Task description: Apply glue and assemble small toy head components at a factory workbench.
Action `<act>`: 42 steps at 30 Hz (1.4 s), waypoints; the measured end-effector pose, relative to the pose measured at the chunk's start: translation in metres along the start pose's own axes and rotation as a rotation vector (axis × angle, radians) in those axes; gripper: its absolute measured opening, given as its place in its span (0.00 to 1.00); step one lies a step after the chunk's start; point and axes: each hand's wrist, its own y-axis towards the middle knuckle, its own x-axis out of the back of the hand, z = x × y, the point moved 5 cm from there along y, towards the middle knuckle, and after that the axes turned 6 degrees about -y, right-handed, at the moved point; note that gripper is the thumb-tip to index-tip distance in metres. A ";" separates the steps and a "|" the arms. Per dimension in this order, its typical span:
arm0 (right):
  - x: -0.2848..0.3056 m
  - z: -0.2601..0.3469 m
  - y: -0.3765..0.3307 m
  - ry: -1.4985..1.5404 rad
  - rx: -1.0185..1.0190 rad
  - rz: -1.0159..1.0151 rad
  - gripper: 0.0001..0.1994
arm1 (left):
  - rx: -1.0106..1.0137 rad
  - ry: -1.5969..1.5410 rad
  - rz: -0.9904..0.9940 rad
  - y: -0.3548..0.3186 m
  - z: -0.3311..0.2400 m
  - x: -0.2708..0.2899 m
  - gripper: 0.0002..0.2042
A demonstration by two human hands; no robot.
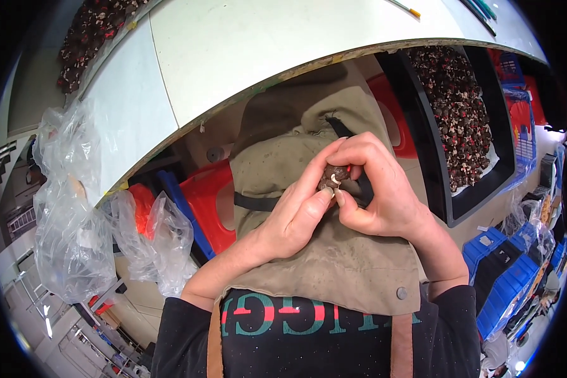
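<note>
2 hands [390, 195] curl inward around 1 small brown piece [339, 174].

The small piece [335, 177] at the frame's centre is coloured dark brown, marked with cream and red. Khaki is shown by the apron [334, 271] below, brown by its straps [402, 343]. The black shirt [258, 349] at lower centre is lettered in green and red. At upper right, brown, red and cream are mingled across the pieces [457, 120], framed by a black tray [420, 126].

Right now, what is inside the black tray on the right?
The tray holds many small dark pieces with cream and red marks; white lining shows at one edge. The tray's bottom is covered.
</note>
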 end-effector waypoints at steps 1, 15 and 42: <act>0.000 0.000 0.000 0.004 -0.005 -0.006 0.22 | -0.003 0.017 0.008 0.000 0.000 0.000 0.30; 0.002 -0.004 -0.005 0.028 -0.030 -0.003 0.21 | -0.146 0.077 0.026 0.002 0.004 -0.004 0.28; 0.018 -0.098 -0.008 0.118 -0.296 -0.133 0.16 | 0.345 -0.197 -0.130 0.086 0.032 0.001 0.14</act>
